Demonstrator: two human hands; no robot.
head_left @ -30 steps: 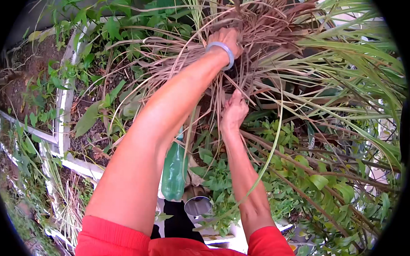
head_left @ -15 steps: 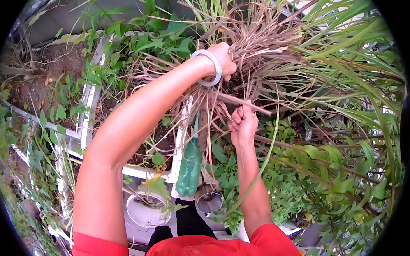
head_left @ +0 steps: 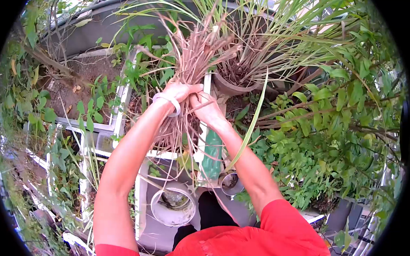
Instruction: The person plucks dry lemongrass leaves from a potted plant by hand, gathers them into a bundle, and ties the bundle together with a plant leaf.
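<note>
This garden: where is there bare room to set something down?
Brown soil lies mostly bare between the grey wall and white frame; some grey floor shows beside the white bucket. Crowded: around the left hand and right hand, by dry leaves and the green bottle.

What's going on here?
A person in a red short-sleeved top holds a loose bundle of dry brown grass blades in the left grip. The right grip is at the bundle too, beside the left; what its fingers pinch is unclear. The bundle is to the left of a round brownish pot of long green grass.
</note>
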